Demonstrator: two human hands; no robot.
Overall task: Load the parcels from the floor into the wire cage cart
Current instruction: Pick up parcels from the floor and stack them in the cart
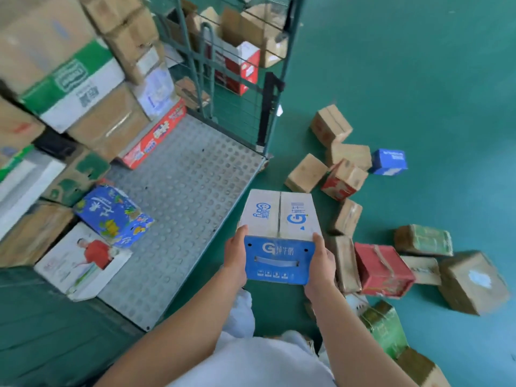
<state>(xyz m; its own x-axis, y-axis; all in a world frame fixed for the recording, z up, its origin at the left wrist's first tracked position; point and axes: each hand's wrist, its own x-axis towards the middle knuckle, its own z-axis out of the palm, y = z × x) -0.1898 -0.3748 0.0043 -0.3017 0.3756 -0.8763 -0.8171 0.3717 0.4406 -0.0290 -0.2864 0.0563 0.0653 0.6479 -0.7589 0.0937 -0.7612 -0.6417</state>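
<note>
Green floor (pixel 405 65) all round — a second wire cage (pixel 245 32) stands behind, boxes inside.

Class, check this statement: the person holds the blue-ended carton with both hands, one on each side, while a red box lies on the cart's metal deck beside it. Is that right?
One detail is wrong. The head view shows the left hand and right hand on either side of the blue-ended carton, but the red box lies on the green floor, not on the cart's metal deck.
</note>
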